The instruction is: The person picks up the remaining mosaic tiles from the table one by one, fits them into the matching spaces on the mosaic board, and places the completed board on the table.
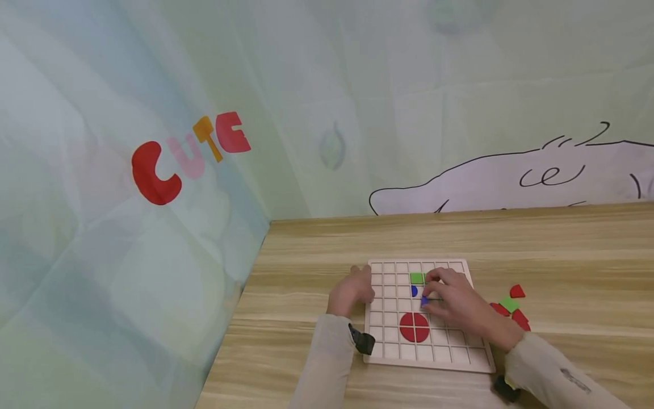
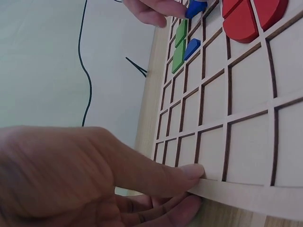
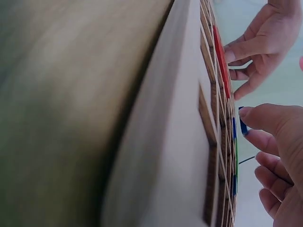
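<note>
While our left hand (image 1: 352, 291) pinches the near-side rim of a pale wooden gridded board (image 1: 389, 304), thumb on top, our right hand (image 1: 452, 301) grips a small flat blue piece (image 1: 424, 301) between thumb and fingertip, over the cells beside a blue round-edged piece (image 1: 414, 291). Outline partly hidden. We judge this a placing step: best to square any straight edges to the cell walls, lower level, press lightly, and brace the rim throughout.

Head view looks forward and down; close wrist views share the board (image 1: 389, 291).
</note>
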Action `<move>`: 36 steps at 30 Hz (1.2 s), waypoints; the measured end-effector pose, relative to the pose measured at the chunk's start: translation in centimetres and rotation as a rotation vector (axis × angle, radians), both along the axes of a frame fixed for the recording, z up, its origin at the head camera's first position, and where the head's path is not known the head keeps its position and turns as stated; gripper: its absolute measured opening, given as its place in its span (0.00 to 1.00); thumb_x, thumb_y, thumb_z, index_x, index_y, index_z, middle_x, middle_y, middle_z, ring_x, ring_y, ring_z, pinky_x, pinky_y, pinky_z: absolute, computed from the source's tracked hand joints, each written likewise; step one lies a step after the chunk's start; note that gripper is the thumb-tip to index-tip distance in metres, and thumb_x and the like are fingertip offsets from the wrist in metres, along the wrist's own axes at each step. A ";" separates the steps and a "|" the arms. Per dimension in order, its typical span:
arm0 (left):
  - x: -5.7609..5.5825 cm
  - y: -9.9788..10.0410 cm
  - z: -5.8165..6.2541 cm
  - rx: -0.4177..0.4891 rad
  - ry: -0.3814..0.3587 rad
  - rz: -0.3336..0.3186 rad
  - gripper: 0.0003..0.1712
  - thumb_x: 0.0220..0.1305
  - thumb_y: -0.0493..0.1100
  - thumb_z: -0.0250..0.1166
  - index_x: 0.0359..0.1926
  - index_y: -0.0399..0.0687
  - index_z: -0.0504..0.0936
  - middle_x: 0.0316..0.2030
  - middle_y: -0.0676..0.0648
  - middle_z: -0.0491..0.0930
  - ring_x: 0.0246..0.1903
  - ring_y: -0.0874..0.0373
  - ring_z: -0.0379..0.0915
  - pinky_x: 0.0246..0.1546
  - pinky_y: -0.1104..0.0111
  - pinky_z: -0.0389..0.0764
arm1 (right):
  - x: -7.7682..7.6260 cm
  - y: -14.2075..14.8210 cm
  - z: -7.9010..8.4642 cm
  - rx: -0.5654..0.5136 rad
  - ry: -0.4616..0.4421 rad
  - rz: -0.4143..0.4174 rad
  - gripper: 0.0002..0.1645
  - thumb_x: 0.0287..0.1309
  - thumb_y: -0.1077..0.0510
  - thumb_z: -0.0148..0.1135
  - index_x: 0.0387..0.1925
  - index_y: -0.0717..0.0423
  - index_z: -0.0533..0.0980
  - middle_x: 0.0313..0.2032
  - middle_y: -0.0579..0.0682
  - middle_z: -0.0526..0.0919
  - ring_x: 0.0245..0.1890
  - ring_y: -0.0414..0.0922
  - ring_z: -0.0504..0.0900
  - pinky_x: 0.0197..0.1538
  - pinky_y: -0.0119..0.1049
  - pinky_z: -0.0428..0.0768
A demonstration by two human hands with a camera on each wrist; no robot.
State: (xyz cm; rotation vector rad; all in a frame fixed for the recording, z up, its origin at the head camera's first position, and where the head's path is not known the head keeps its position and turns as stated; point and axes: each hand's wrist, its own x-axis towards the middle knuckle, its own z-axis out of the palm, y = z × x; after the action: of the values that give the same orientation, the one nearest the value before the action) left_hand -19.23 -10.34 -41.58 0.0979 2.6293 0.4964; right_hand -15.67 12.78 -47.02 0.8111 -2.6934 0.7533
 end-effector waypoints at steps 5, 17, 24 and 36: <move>0.0 0.0 0.0 0.007 0.000 0.006 0.38 0.64 0.33 0.56 0.73 0.41 0.53 0.73 0.32 0.46 0.66 0.44 0.57 0.49 0.55 0.68 | -0.1 -0.4 -0.1 0.032 -0.021 0.011 0.11 0.45 0.50 0.75 0.29 0.47 0.80 0.48 0.49 0.74 0.51 0.48 0.70 0.57 0.52 0.67; -0.1 0.1 0.2 0.009 0.006 -0.009 0.38 0.63 0.32 0.56 0.73 0.39 0.53 0.72 0.31 0.47 0.62 0.45 0.60 0.45 0.56 0.69 | -0.3 -1.0 -0.2 0.033 0.037 0.051 0.11 0.44 0.54 0.76 0.31 0.50 0.82 0.47 0.50 0.75 0.50 0.49 0.71 0.56 0.53 0.68; 0.0 0.1 0.2 0.010 0.011 -0.017 0.38 0.63 0.32 0.57 0.72 0.38 0.54 0.72 0.32 0.49 0.70 0.44 0.51 0.48 0.56 0.69 | -0.4 -1.2 -0.3 0.047 0.089 0.078 0.10 0.44 0.54 0.76 0.30 0.50 0.82 0.45 0.49 0.75 0.49 0.48 0.71 0.54 0.51 0.69; 0.0 0.1 0.2 0.007 0.014 -0.012 0.38 0.62 0.31 0.57 0.72 0.38 0.55 0.72 0.30 0.49 0.59 0.45 0.61 0.43 0.56 0.70 | -0.4 -1.3 -0.2 0.075 0.105 0.088 0.11 0.44 0.54 0.76 0.31 0.50 0.83 0.44 0.48 0.76 0.47 0.47 0.71 0.52 0.48 0.70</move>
State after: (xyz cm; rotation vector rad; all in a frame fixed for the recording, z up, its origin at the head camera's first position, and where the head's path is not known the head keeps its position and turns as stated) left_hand -19.27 -10.28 -41.40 0.1201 2.6392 0.5023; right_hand -16.06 11.50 -47.21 0.9654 -2.6207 0.6125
